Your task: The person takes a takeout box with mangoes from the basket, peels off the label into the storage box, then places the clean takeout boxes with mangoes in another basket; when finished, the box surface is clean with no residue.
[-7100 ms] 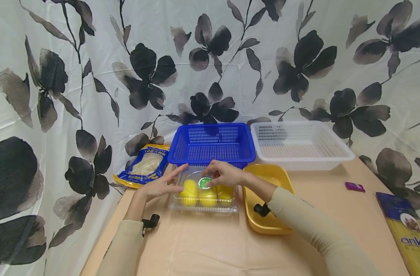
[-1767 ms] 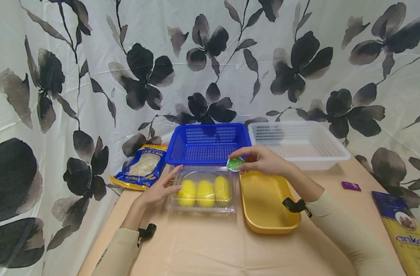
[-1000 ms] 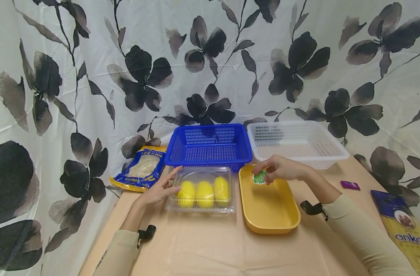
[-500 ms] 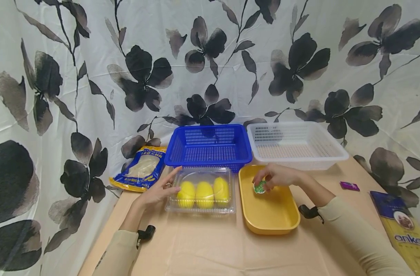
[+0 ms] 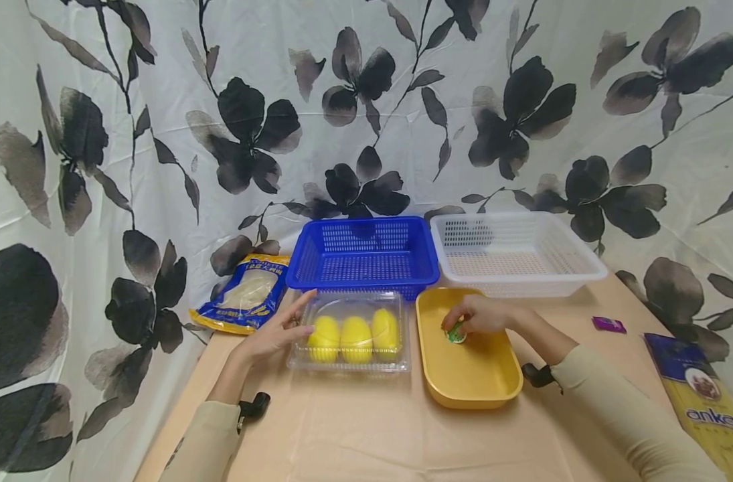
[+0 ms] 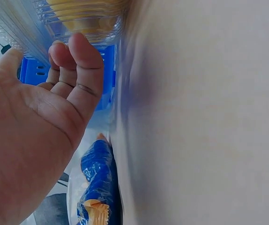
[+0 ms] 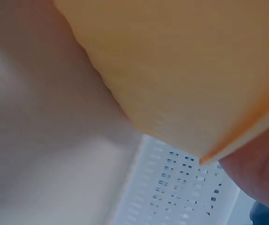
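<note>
A clear plastic clamshell box (image 5: 351, 367) holds three yellow oval pieces, possibly lemons (image 5: 357, 339). My left hand (image 5: 270, 338) rests against its left side with fingers extended; in the left wrist view the fingertips (image 6: 80, 47) are close to the ridged plastic. Inside the yellow tray (image 5: 468, 385), my right hand (image 5: 480, 314) pinches a small round green-and-white item (image 5: 456, 333), low near the tray's floor. Its exact kind is unclear. In the right wrist view the tray's wall (image 7: 181, 70) hides most of the hand.
Behind the box stands a blue basket (image 5: 363, 264), with a white basket (image 5: 517, 268) to its right. A blue-and-yellow pasta bag (image 5: 248, 291) lies left. At right are a small purple packet (image 5: 609, 325) and an "ankara" package (image 5: 697, 395).
My right hand has lifted the round green item off the clear box, carried it rightward and lowered it into the yellow tray. My left hand has stayed at the box.
</note>
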`<state>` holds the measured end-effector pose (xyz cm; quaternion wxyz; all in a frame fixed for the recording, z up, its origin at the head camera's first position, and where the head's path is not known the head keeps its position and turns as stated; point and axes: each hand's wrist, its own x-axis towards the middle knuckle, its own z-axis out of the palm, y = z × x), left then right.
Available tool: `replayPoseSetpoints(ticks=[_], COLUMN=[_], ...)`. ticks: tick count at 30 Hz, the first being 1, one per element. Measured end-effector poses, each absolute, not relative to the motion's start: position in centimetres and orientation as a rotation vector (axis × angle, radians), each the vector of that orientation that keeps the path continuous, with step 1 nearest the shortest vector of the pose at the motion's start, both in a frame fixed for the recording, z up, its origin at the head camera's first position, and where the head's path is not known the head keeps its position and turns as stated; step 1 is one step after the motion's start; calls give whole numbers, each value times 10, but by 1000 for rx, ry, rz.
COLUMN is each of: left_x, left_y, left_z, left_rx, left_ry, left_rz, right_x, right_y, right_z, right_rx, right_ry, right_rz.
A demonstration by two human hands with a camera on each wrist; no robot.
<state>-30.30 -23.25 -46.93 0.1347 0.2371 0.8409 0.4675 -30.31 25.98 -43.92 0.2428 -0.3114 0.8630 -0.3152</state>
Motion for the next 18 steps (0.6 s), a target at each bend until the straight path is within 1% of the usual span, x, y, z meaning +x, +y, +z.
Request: replayPoseSetpoints(ticks=[5, 13, 18], left_x=[-303, -302, -301], left_y=[-232, -232, -232], left_z=[-469, -469, -468], left_rx=[706, 688, 692], left_ry=[2438, 2444, 2450], left_rz=[1356, 1349, 1348], right_x=[-304, -304, -306], right_y=[260, 256, 254], right_z=[-444, -451, -453], right_rx=[-911, -873, -943], right_ry=[2446, 2569, 2685], right_rz=[-815, -724, -575])
